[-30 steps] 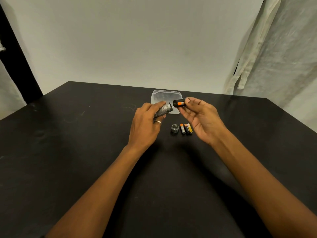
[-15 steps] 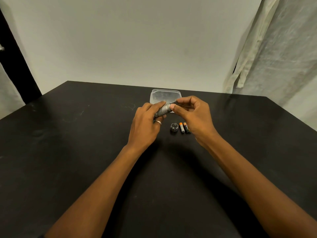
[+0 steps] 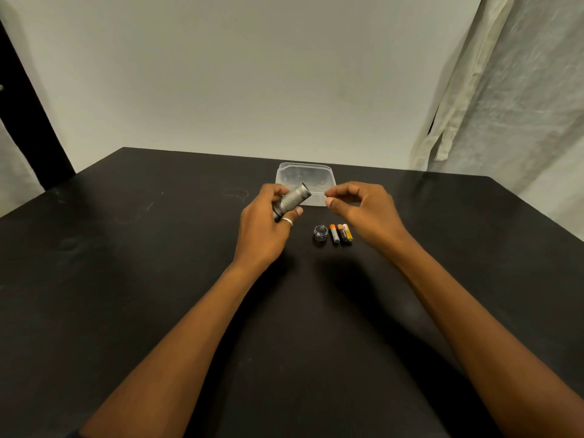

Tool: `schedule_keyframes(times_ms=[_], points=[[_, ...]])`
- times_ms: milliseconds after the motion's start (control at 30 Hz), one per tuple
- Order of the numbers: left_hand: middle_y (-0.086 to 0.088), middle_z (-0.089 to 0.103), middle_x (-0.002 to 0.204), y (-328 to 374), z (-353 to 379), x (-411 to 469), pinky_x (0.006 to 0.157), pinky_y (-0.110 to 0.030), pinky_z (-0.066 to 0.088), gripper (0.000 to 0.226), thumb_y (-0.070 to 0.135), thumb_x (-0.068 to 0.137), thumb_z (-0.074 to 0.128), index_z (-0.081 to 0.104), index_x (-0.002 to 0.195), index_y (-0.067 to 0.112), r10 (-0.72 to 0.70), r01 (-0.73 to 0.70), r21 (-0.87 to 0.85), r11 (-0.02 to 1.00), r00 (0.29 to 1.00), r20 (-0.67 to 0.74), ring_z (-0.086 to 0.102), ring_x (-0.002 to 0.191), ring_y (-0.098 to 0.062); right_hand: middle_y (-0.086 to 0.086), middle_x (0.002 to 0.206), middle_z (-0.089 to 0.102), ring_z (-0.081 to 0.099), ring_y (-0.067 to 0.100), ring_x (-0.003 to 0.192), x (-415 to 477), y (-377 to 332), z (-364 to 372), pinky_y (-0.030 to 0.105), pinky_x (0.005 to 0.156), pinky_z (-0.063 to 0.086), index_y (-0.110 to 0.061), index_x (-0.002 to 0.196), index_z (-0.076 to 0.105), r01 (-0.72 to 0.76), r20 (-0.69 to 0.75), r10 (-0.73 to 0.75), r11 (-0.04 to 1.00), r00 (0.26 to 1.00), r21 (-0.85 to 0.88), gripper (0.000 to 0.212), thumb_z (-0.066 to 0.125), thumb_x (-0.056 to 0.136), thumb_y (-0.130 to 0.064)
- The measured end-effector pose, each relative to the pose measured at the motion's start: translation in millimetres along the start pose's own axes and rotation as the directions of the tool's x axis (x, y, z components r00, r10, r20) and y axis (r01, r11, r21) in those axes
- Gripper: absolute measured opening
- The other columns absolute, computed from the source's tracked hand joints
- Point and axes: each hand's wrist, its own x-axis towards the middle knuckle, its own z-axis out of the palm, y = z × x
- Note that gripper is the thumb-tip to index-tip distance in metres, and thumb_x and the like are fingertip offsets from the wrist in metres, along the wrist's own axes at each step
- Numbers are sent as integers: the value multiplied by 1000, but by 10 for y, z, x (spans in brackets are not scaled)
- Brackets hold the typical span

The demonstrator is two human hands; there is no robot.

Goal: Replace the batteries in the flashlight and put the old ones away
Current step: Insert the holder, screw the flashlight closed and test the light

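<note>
My left hand [image 3: 264, 224] grips a grey knurled flashlight body [image 3: 292, 199], tilted with its open end up and to the right. My right hand [image 3: 363, 210] hovers just right of that open end, fingers loosely curled, holding nothing I can see. On the black table [image 3: 126, 279] below the hands lie the flashlight's end cap [image 3: 320, 232] with its spring up, and three small batteries [image 3: 341, 233] side by side to its right. A clear plastic container [image 3: 305, 175] sits behind the hands and looks empty.
A pale wall rises behind the table's far edge. Light curtains [image 3: 505, 90] hang at the right, and a dark vertical strip [image 3: 28, 121] stands at the left. My forearms stretch over the table's near half.
The black and orange battery holder that my right hand held has gone into the flashlight body. My right hand has let go and drawn back to the right.
</note>
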Motion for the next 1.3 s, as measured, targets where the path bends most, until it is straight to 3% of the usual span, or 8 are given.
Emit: schedule_keyframes(times_ms=[233, 533, 633, 800, 900, 1000, 1133, 1300], points=[[12, 61, 95, 49, -26, -7, 66, -7, 45, 27, 23, 90, 76, 56, 109, 23, -54, 52, -52, 997, 998, -20, 61, 81, -4, -4, 139, 63, 45, 23, 140, 45, 108, 19, 50, 112, 35, -31, 125, 70, 87, 266, 62, 853, 962, -515, 59, 73, 77, -65], [13, 61, 96, 58, -31, -13, 68, -8, 48, 27, 22, 90, 76, 57, 110, 21, -50, 50, -63, 997, 999, -3, 61, 82, -4, -6, 128, 64, 38, 24, 140, -13, 217, 229, 46, 106, 32, -31, 112, 75, 108, 249, 42, 823, 968, -558, 28, 73, 89, -45], [12, 62, 97, 55, -30, -10, 69, -9, 48, 27, 23, 89, 77, 59, 108, 21, -55, 54, -72, 996, 998, -12, 61, 83, -6, -10, 114, 69, 54, 18, 123, -35, 190, 225, 44, 102, 42, -32, 102, 76, 122, 176, -46, 886, 983, -448, 19, 76, 86, -41], [7, 66, 100, 58, -36, -13, 70, -9, 48, 28, 23, 86, 80, 63, 108, 20, -50, 48, -85, 995, 999, -21, 62, 85, -5, -4, 104, 76, 72, 9, 96, -61, 44, 145, 28, 91, 59, -21, 104, 73, -14, 29, 12, 996, 1000, 86, 18, 78, 88, -16], [7, 66, 101, 78, -40, -14, 70, -7, 47, 29, 23, 84, 82, 66, 109, 20, -45, 43, -93, 995, 999, -22, 63, 85, -1, 14, 108, 76, 75, 22, 103, -81, -57, 131, 31, 86, 63, -10, 110, 71, -164, 86, 140, 855, 986, 493, 17, 69, 94, -4], [8, 68, 100, 81, -40, -7, 71, -9, 49, 30, 24, 82, 83, 68, 108, 22, -40, 38, -114, 993, 999, -18, 63, 87, 2, 13, 106, 75, 76, 27, 103, -72, -99, 122, 35, 88, 62, -6, 118, 68, -265, 156, 220, 657, 963, 706, 22, 58, 100, -2], [8, 71, 101, 55, -26, -8, 76, -14, 54, 34, 23, 80, 85, 71, 110, 21, -44, 44, -118, 992, 999, 4, 66, 89, -3, 12, 101, 74, 75, 27, 104, -55, -89, 104, 32, 88, 62, -2, 127, 64, -271, 161, 239, 552, 957, 789, 30, 59, 98, 4], [5, 71, 106, 4, -23, 7, 78, -10, 51, 38, 18, 77, 87, 73, 112, 20, -46, 47, -78, 996, 999, 15, 67, 93, -5, 21, 117, 70, 73, 32, 109, -48, -27, 138, 31, 87, 62, -6, 123, 61, -212, 62, 226, 731, 972, 649, 38, 73, 89, 6]])
